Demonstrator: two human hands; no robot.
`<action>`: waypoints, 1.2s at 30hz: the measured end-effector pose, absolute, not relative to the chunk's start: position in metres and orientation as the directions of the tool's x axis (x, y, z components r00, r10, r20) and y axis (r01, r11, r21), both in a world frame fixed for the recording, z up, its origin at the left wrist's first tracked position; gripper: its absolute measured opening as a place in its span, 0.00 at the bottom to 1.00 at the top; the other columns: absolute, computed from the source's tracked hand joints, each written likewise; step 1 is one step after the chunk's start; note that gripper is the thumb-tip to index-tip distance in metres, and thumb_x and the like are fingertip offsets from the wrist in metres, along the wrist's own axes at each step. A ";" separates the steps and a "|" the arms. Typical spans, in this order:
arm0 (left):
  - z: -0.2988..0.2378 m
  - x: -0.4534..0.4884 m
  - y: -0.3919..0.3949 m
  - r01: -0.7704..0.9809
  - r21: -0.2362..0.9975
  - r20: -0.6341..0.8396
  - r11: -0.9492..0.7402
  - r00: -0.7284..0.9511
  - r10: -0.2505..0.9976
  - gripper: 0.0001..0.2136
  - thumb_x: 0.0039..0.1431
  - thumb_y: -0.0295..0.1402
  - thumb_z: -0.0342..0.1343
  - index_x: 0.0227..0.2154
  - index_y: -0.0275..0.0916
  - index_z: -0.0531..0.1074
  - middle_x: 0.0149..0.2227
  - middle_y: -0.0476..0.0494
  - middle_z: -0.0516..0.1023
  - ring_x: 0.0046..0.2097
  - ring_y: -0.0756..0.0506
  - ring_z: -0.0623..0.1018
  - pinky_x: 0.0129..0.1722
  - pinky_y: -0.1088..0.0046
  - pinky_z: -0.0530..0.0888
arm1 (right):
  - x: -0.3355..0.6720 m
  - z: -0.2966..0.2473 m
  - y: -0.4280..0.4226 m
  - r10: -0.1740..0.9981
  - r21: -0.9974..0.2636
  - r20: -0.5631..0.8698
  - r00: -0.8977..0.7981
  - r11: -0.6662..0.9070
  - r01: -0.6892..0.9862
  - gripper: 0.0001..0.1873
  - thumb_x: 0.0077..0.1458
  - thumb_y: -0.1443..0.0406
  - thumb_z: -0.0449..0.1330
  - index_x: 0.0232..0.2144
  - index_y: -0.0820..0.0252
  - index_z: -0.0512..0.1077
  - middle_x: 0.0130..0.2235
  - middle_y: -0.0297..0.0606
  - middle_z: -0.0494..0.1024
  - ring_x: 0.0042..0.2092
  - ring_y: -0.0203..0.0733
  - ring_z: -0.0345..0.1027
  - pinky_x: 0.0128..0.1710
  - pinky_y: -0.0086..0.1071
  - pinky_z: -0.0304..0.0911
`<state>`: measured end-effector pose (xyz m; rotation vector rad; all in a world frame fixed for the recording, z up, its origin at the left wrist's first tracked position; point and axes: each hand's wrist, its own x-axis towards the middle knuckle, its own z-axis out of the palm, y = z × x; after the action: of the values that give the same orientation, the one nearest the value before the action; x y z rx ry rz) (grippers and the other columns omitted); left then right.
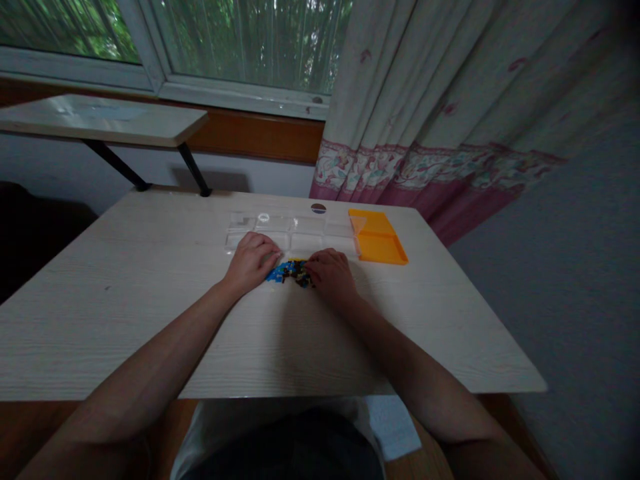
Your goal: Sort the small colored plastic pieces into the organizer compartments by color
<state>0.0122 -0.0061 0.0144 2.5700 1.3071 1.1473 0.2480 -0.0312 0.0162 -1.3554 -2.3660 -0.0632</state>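
A small pile of tiny blue, black and yellow plastic pieces (287,272), which look like building bricks, lies on the table between my hands. My left hand (251,263) rests at the pile's left side, with fingers bent and thumb and fingertips close together. Over the right edge of the pile, my right hand (332,275) has its fingertips bunched among the pieces. Whatever either hand pinches is too small to make out. Just behind the hands lies a clear plastic tray (291,235) divided into several compartments, partly covered by my left hand.
An open orange plastic case (383,245) lies right of the clear tray, touching or slightly overlapping it. A round dark sticker (319,209) is near the back edge of the pale wooden table (165,320). A raised shelf (115,120) on black legs stands back left. A curtain (400,160) hangs behind.
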 end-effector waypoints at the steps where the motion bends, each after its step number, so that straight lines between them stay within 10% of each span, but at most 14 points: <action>1: 0.014 0.012 -0.006 0.683 0.343 0.598 -0.645 0.371 0.711 0.09 0.64 0.36 0.52 0.36 0.39 0.75 0.38 0.43 0.75 0.45 0.43 0.70 0.49 0.61 0.67 | 0.248 0.016 -0.031 0.818 -0.170 0.373 -0.437 0.523 0.835 0.08 0.59 0.66 0.59 0.38 0.55 0.79 0.44 0.39 0.77 0.48 0.45 0.63 0.49 0.39 0.53; 36: 0.016 0.013 -0.007 0.673 0.355 0.589 -0.649 0.377 0.714 0.10 0.64 0.37 0.51 0.36 0.39 0.76 0.38 0.43 0.75 0.45 0.42 0.70 0.49 0.60 0.67 | 0.246 0.023 -0.032 0.803 -0.009 0.339 -0.490 0.524 0.852 0.10 0.61 0.66 0.57 0.43 0.55 0.77 0.45 0.39 0.76 0.50 0.45 0.59 0.50 0.39 0.47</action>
<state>0.0130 -0.0075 0.0160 2.5601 1.2912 1.1404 0.2457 -0.0320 0.0227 -1.3807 -2.4658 -0.2297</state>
